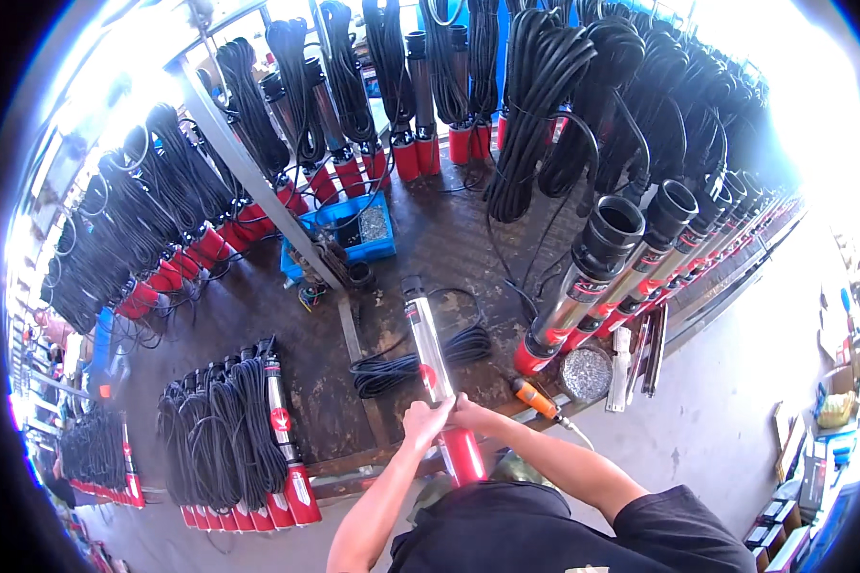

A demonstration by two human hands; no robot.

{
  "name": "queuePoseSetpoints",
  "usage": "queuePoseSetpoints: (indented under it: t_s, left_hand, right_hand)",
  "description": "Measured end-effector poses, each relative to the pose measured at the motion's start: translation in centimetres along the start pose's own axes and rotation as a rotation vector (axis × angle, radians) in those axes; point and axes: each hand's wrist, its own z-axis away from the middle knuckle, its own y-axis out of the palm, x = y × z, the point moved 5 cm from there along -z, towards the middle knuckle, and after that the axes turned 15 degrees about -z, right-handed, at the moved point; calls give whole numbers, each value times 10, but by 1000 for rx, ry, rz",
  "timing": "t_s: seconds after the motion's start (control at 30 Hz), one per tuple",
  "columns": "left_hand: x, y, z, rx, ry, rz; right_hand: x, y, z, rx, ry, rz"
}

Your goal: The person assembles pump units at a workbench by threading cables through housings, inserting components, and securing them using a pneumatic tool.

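Observation:
A submersible pump (429, 349), a slim silver tube with a red lower end, lies tilted across the table's near edge, with that red end close to my body. My left hand (424, 421) is closed around the tube just above the red part. Right beside it, my right hand (464, 413) grips the same pump from the other side, its fingers partly hidden. Under and beside the tube lies a coil of black cable (384, 374). To the right, an orange power screwdriver (537, 398) with a hose rests at the table's edge.
Standing pumps (583, 286) line the right side, near a round dish of small metal parts (586, 372). A blue bin (368, 250) stands behind a metal post (248, 177). More pumps with coiled cables (225, 430) sit at the left, others along the back of the table (287, 382).

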Motion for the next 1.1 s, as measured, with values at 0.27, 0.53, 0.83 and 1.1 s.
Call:
queuePoseSetpoints:
  t_s: [0.27,0.53,0.83,1.1]
  left_hand:
    - [-3,-17,26,-139,121,135]
    - [4,6,51,-339,116,476]
    - [-17,44,76,-679,308,-115]
    - [-41,37,70,-556,223,-592]
  right_hand:
    - [18,-11,18,344,76,-360]
    - [10,-20,0,207,-153,-76]
    - [38,-12,6,136,-139,183]
    - [51,-24,16,149,0,-153]
